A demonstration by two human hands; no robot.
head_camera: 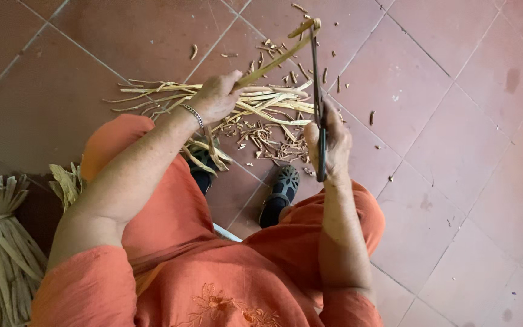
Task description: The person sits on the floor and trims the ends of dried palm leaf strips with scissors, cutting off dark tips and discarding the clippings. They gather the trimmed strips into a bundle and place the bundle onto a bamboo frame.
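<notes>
Over the tiled floor, the left hand gripped a straw strip. The right hand was closed around long scissors; open tiles lay rightward.

Right hand wraps the scissors so the handles are hidden and the blade edges are too thin to tell whether they are parted; the near end of the strip disappears inside the left hand. Tied bundle of dried leaves is cut by the left and bottom edges, and the left sandal is mostly covered by the knee and fallen strips. Floor scraps are too small to tell apart.
</notes>
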